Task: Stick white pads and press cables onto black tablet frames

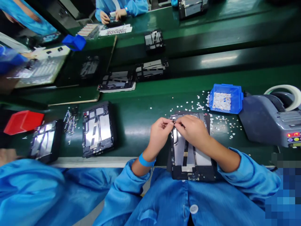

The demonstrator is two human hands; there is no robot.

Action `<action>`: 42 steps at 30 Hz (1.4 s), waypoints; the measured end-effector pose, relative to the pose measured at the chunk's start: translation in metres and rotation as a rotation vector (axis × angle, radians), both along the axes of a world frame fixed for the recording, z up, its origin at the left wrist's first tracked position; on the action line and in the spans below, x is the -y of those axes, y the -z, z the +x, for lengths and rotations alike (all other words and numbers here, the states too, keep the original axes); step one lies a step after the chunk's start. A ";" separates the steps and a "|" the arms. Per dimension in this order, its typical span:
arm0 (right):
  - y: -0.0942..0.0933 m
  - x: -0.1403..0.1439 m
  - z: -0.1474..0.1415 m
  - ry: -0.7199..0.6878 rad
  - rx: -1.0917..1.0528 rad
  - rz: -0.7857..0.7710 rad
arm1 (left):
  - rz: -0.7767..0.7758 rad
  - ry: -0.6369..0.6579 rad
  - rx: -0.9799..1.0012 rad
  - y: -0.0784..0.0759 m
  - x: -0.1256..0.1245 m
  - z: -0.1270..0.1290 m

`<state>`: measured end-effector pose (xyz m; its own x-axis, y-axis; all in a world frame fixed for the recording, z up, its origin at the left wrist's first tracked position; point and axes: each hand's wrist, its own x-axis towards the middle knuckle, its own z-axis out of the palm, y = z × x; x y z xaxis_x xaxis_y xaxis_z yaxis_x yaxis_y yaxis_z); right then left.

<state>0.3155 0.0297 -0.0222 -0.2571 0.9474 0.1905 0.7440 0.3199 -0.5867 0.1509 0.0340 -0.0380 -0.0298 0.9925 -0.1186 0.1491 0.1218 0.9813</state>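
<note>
"Device (202,158) lying flat at the worktop's (134,121) near edge, silver inside showing, and both hands are on it!"

"Whereabouts on it?"

"Far left corner. Left hand (159,135) comes in from the left edge, thumb and fingers nearly closed, tips pinched together."

"And the right?"

"Right hand (194,131) reaches over the upper part, thumb and forefinger drawn in to a pinch, meeting the left hand's tips. Anything between them? Too small; I can't tell what, if anything, they have hold of."

"What's around them?"

"White bits (221,101) heaped in a blue tray (237,99), more scattered over the green surface beyond the device and to its right. Just right of the tray, a grey tape dispenser (261,116), red digits lit, pale tape roll (297,97) on top."

"Over on the left?"

"Second device (105,127), well apart from the hands. Further left, loose parts (71,119), then a third device (44,138) near a red bin (23,122). Blue sleeve (30,188) of a neighbour in the foreground."

"Far side?"

"Two more devices (150,69) end to end, another (154,40) behind them, and a co-worker's hands (104,17) at the top, bent over something dark."
</note>
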 end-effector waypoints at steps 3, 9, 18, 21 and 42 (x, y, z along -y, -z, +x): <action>0.003 -0.005 -0.001 0.033 0.012 -0.001 | 0.066 -0.026 -0.112 -0.002 0.007 0.002; 0.005 -0.009 -0.004 0.071 -0.024 -0.068 | 0.167 -0.049 -0.218 0.000 0.015 0.006; -0.013 -0.036 0.104 0.524 0.018 0.059 | -0.028 -0.056 0.049 0.006 0.007 0.001; -0.020 -0.039 0.136 0.618 0.128 0.038 | 0.006 -0.002 -0.015 -0.002 0.008 -0.009; -0.026 -0.061 0.001 0.034 0.269 -0.410 | 0.754 0.411 -0.907 0.002 -0.015 -0.042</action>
<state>0.3168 0.0908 0.0034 -0.2139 0.9392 -0.2687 0.8925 0.0761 -0.4446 0.1088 0.0495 -0.0397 0.5249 0.7593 0.3846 0.7016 -0.6418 0.3096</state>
